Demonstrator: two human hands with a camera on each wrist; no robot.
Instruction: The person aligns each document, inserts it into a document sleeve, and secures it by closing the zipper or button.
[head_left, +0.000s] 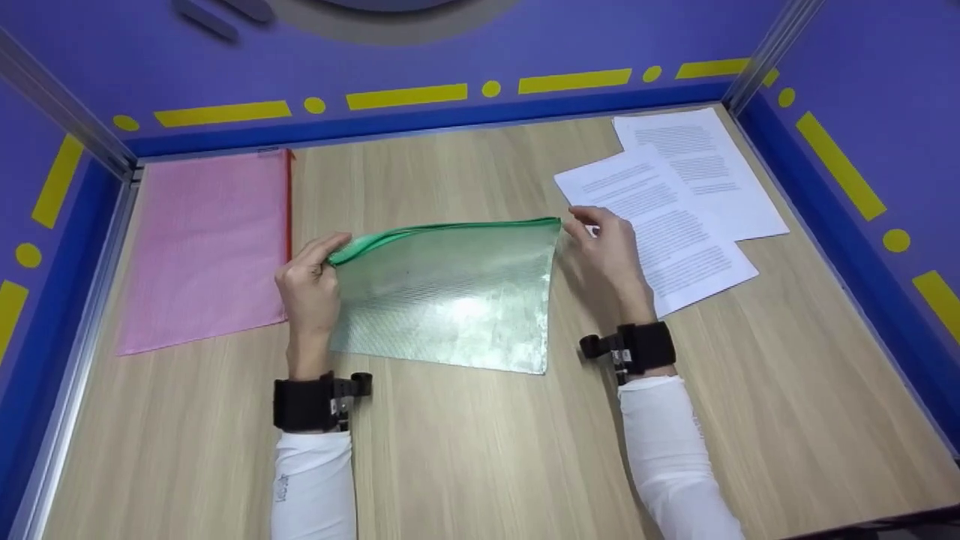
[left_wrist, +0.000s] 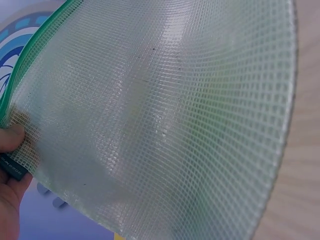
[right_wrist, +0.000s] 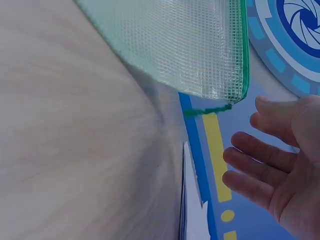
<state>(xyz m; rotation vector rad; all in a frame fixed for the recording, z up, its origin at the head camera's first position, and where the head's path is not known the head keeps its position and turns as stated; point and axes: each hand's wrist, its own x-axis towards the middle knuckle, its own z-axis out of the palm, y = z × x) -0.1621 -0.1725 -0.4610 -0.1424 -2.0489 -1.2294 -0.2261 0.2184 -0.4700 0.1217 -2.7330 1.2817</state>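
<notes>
In the middle of the bench (head_left: 465, 450) there is a green mesh pouch (head_left: 450, 300), with its green edge (head_left: 450, 226) on the far side. The left hand (head_left: 309, 283) pinches the far left corner of this pouch between thumb and bent fingers (head_left: 331, 241), just beside a small dark label (left_wrist: 13, 166). The right hand (head_left: 609, 246) is near the far right corner; its fingers (right_wrist: 260, 151) are loosely bent and spread a little, and they hold nothing. In the right wrist view, a short green cord (right_wrist: 207, 111) hangs at this corner, apart from the fingers. The pouch is raised at the far side; whether its near edge touches the bench, I cannot tell. At the left lies a pink pouch (head_left: 214, 247) with a red edge (head_left: 289, 202). At the right, a near printed sheet (head_left: 667, 225) partly covers a far printed sheet (head_left: 716, 161).
</notes>
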